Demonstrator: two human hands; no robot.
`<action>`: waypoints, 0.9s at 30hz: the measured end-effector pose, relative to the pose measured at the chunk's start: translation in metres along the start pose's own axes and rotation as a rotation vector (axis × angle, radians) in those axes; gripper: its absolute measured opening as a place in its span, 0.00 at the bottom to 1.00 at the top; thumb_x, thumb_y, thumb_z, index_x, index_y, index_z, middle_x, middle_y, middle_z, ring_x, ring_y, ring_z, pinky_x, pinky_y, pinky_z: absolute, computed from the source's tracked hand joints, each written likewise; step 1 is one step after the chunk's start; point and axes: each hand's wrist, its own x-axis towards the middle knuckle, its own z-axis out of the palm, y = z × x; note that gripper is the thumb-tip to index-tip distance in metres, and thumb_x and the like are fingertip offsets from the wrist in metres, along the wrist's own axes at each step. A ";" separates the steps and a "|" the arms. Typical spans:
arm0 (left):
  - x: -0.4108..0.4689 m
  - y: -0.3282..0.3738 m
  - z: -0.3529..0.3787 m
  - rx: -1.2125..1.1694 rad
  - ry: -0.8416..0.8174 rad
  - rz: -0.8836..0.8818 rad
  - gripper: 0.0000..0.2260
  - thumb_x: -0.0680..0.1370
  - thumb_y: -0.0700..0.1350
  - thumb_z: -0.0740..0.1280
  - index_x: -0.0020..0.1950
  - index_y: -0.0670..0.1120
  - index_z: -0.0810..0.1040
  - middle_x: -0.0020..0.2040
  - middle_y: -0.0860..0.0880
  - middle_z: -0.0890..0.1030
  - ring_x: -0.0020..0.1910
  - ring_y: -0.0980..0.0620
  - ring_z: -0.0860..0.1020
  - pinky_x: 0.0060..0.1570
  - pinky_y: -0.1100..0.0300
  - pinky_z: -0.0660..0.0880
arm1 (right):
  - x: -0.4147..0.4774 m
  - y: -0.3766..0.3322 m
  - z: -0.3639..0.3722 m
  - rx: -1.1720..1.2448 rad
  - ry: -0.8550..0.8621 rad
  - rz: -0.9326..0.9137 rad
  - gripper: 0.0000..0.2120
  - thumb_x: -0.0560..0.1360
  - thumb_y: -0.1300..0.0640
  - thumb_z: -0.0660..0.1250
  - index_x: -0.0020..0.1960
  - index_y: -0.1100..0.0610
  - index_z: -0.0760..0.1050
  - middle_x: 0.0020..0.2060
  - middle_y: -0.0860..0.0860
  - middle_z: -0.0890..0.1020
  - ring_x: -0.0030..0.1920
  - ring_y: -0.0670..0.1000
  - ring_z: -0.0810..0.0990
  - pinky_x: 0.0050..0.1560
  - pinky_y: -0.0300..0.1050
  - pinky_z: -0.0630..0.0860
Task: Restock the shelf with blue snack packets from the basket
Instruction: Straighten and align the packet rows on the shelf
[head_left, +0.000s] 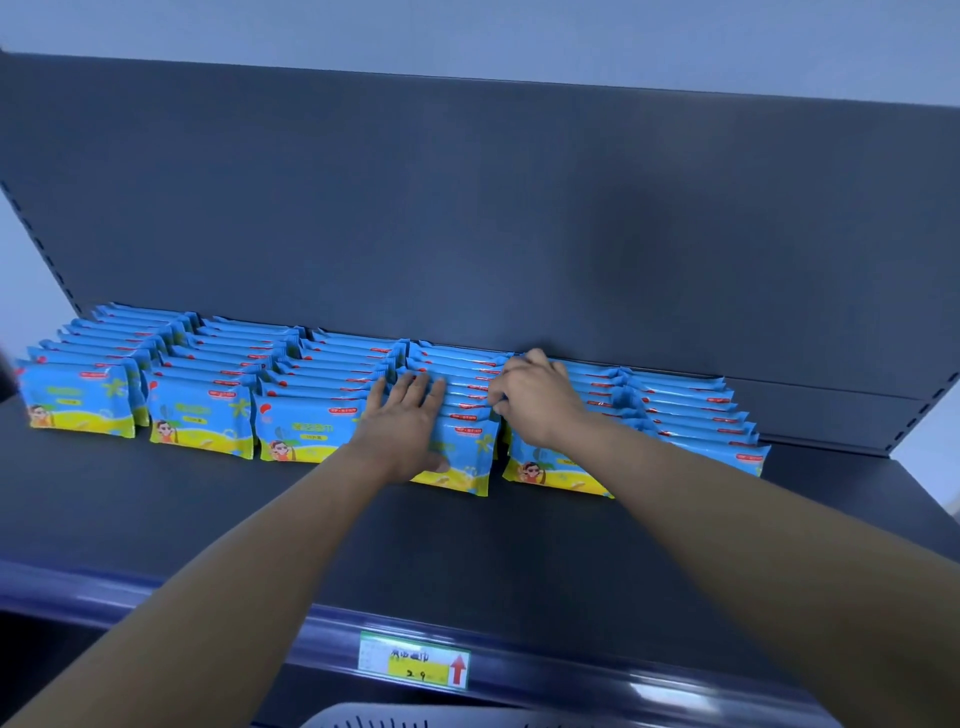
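Observation:
Blue snack packets stand upright in several front-to-back rows on the dark shelf (208, 519). My left hand (405, 426) lies with straight, spread fingers across the tops of one middle row, its thumb against the face of that row's front packet (467, 457). My right hand (535, 400) reaches further back, its fingers curled over the top edges of packets where this row meets the row to the right (675, 410). Only the rim of the basket (363, 719) shows, at the bottom edge.
A dark back panel (467, 208) rises behind the rows. The shelf's front lip carries a green and yellow price tag (414, 660) with a red arrow. Bare shelf surface lies in front of the packets and to the right of the last row (831, 467).

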 end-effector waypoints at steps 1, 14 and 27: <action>-0.001 -0.001 0.001 -0.013 0.008 0.010 0.44 0.75 0.59 0.65 0.77 0.47 0.37 0.78 0.47 0.42 0.77 0.48 0.41 0.75 0.47 0.40 | 0.001 -0.002 0.001 -0.025 0.004 0.008 0.07 0.78 0.56 0.62 0.51 0.52 0.79 0.54 0.51 0.75 0.60 0.54 0.66 0.59 0.49 0.63; -0.002 -0.005 0.009 0.044 0.082 0.080 0.44 0.75 0.54 0.67 0.77 0.46 0.39 0.78 0.47 0.44 0.77 0.47 0.43 0.75 0.51 0.41 | 0.008 -0.002 0.004 -0.004 0.065 0.020 0.09 0.75 0.64 0.63 0.41 0.52 0.71 0.46 0.49 0.76 0.54 0.53 0.70 0.53 0.48 0.64; -0.004 -0.005 0.007 0.072 0.083 0.049 0.42 0.77 0.53 0.65 0.77 0.43 0.40 0.78 0.44 0.45 0.77 0.46 0.45 0.75 0.52 0.42 | 0.006 -0.003 0.002 0.084 -0.006 -0.046 0.09 0.79 0.59 0.61 0.54 0.54 0.80 0.56 0.50 0.75 0.60 0.53 0.68 0.59 0.49 0.64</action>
